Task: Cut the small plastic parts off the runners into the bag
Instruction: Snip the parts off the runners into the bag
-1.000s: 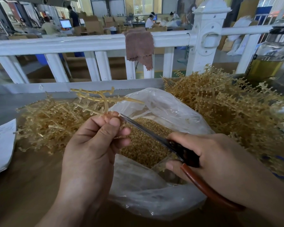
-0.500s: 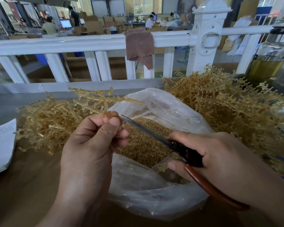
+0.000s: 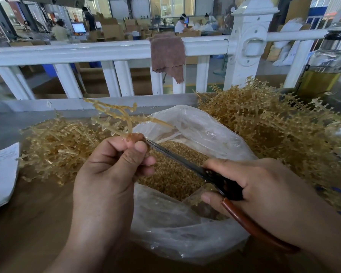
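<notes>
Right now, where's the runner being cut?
Head view, left of centre: the runner is pinched by the left hand just over the bag, with the scissors tip at its base.

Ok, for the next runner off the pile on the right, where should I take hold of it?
Likely a main stem sticking up at the top of the right pile, pinched from above. The side branches interlock and would snag. The left hand grips its runner low on the stem likewise.
</notes>
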